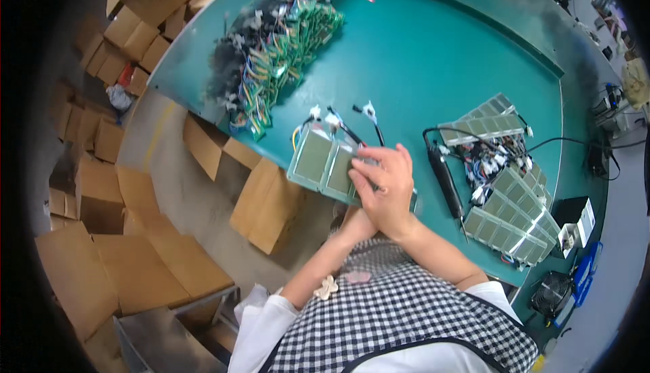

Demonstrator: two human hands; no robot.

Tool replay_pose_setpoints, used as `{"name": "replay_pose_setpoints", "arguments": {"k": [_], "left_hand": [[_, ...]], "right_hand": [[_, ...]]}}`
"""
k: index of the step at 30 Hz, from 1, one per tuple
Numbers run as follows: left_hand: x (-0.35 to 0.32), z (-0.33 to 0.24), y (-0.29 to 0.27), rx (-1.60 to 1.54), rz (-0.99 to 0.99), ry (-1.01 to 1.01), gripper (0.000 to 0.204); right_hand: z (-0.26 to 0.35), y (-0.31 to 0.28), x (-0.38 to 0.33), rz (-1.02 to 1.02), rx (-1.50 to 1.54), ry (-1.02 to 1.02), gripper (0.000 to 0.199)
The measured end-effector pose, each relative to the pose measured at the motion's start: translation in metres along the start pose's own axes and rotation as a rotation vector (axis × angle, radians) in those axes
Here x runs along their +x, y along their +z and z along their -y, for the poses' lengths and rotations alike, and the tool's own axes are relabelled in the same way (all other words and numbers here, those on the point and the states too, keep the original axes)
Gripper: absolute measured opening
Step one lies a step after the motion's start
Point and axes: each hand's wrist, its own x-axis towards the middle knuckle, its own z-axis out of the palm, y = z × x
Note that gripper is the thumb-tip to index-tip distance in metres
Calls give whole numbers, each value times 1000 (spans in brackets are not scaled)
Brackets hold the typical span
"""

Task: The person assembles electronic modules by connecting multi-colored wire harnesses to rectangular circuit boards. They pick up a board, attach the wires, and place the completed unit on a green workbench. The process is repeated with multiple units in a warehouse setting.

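A segmented panel [313, 158] with grey-green rectangular windows in a pale frame is tilted at the table's near edge. Short cables with white connectors [332, 121] stick out along its far side. My right hand [387, 190] lies over the panel's right part, thumb and fingertips drawn together at its surface; anything pinched there is too small to make out. Beneath it, my left hand [359, 224] reaches to the panel's near side, its fingers hidden by the right hand and the panel. A black pen-shaped tool [444, 180] with a thin metal tip and a cord lies to the right.
Green circuit boards with tangled wires [277, 65] are heaped at the far left of the green table [413, 54]. Several similar panels [511, 217] lie with wires on the right, near a small white box [577, 227] and a black fan [552, 295]. Cardboard boxes [112, 264] crowd the left floor.
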Motion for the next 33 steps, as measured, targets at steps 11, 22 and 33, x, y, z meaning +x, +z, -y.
{"name": "replay_pose_setpoints", "arguments": {"k": [11, 22, 33], "left_hand": [[12, -2, -22, 390, -152, 211, 69], [10, -10, -40, -162, -149, -162, 76], [7, -25, -2, -202, 107, -110, 56]], "right_hand": [[6, -38, 12, 274, 726, 136, 8], [-147, -49, -90, 337, -483, 571, 33], [-9, -1, 50, 200, 88, -206, 54]]}}
